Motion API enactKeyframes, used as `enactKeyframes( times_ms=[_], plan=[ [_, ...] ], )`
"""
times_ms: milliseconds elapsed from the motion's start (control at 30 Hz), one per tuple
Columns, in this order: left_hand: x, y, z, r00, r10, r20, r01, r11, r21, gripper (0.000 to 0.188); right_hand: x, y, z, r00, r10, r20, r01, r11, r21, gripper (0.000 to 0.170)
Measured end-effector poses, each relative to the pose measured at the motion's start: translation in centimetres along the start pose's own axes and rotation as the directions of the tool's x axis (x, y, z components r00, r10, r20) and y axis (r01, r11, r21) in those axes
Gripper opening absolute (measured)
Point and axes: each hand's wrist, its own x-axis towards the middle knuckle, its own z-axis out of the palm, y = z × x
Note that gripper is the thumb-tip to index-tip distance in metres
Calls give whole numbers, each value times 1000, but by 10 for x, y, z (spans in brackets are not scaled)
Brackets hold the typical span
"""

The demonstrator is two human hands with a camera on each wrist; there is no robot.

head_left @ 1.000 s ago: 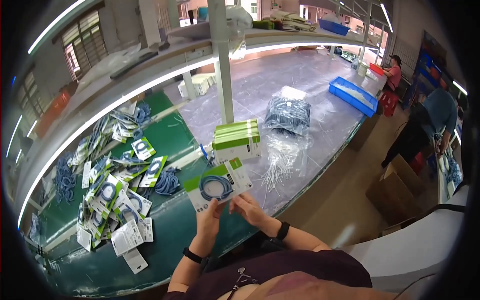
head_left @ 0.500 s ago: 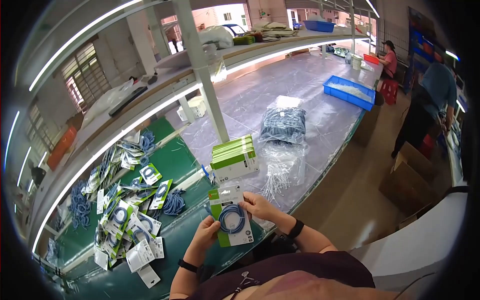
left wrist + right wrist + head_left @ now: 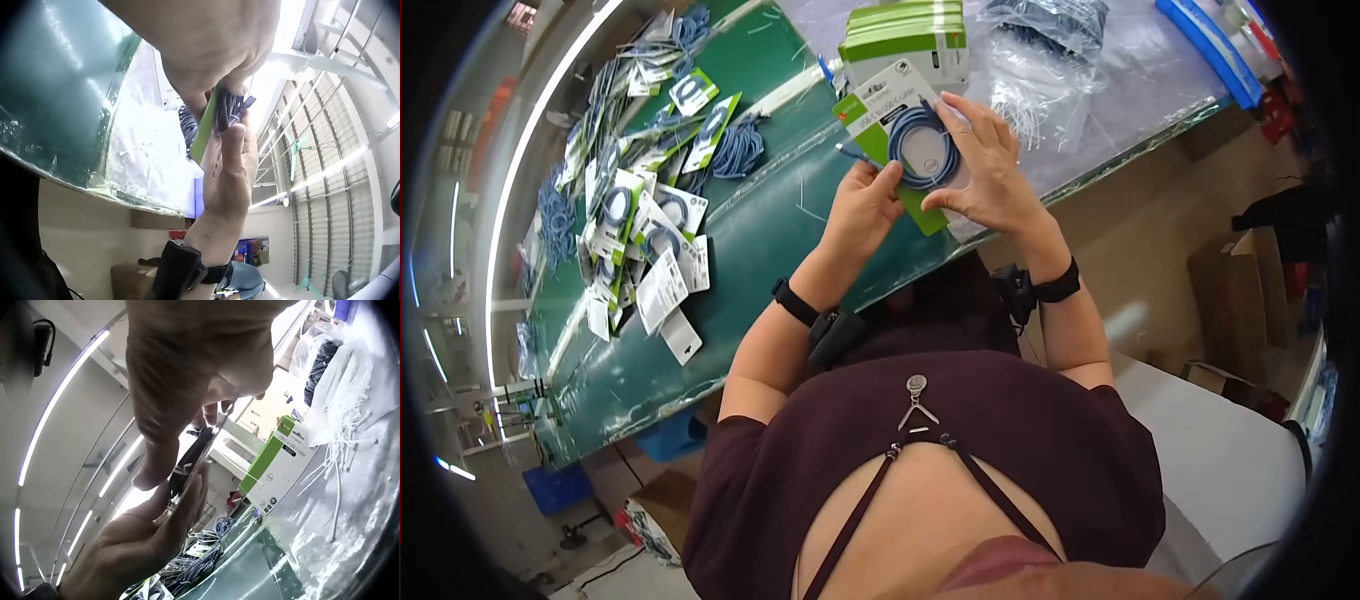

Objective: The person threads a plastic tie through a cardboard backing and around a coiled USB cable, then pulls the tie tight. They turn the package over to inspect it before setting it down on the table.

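A green-and-white retail card [image 3: 876, 118] with a coiled blue USB-C cable [image 3: 912, 120] on its front is held up over the table's near edge in the head view. My left hand [image 3: 862, 210] pinches its lower left side, thumb on the front. A cable end sticks out to the left above that thumb. My right hand [image 3: 995, 175] touches the card's right side, fingertips at the upper edge and thumb stretched wide near the lower corner. In the right wrist view, that thumb [image 3: 153, 469] stands apart from the dark, edge-on coil.
Several carded cables [image 3: 650, 225] lie heaped on the green tabletop [image 3: 785, 215] at left, beside a loose blue cable bundle [image 3: 738, 150]. Stacked green-and-white cards [image 3: 900, 45] stand beyond my hands, with white ties [image 3: 1018, 120] right of them. A blue tray [image 3: 1215, 50] sits far right.
The card went from flat to upright, and is now tilted the other way. My right hand has shifted from gripping its upper edge to a wider spread along the right side. The head view tipped downward.
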Motion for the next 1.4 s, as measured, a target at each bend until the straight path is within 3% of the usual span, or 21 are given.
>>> enactKeyframes(
  times_ms=[167, 267, 400, 533, 633, 833, 967, 1067, 1100, 1200, 1233, 1333, 1400],
  plan=[
    [-3, -7, -13, 999, 12, -44, -10, 999, 48, 27, -1, -12, 9, 999, 44, 13, -42, 987, -154, 94],
    [-7, -5, -16, 999, -18, -40, 21, 997, 69, 29, 3, -14, 13, 995, -41, 89, 45, 998, -48, 96],
    [-16, -8, -18, 998, 55, -11, -55, 998, 23, 33, 6, -13, 25, 997, -27, 74, 24, 999, 45, 91],
    [-14, -9, -28, 996, 94, -1, -94, 991, -95, 35, 8, -18, 31, 994, -95, 55, 98, 993, -64, 84],
    [-12, -8, -37, 994, 84, 64, -72, 983, -171, 35, 6, -22, 34, 992, -116, 47, 119, 990, -78, 79],
    [-3, -7, -44, 997, 65, 35, -55, 974, -221, 29, 5, -18, 46, 987, -157, 9, 158, 982, -100, 71],
    [1, -9, -40, 999, 22, -33, -28, 975, -222, 26, 9, -9, 41, 987, -137, 86, 135, 990, 27, 68],
    [1, -8, -37, 995, 44, -85, -64, 966, -251, 23, 10, -12, 24, 991, -29, -127, 28, 1000, -5, 57],
    [1, -10, -39, 994, 61, -96, -83, 965, -249, 23, 6, -10, 23, 991, -23, -133, 22, 1000, -3, 57],
    [4, -19, -45, 990, 92, -111, -117, 962, -247, 22, -10, 0, 24, 946, 320, -48, -306, 932, 196, 43],
    [4, -24, -47, 991, 92, -94, -113, 962, -248, 22, -11, -5, 30, 945, 324, -51, -309, 931, 194, 43],
    [4, -33, -48, 994, 88, -61, -100, 963, -252, 21, -7, -41, 56, 998, 61, -24, -63, 994, -94, 28],
    [0, -30, -44, 997, 69, -26, -73, 958, -276, 23, -5, -41, 54, 999, 41, -25, -44, 991, -125, 27]
  ],
)
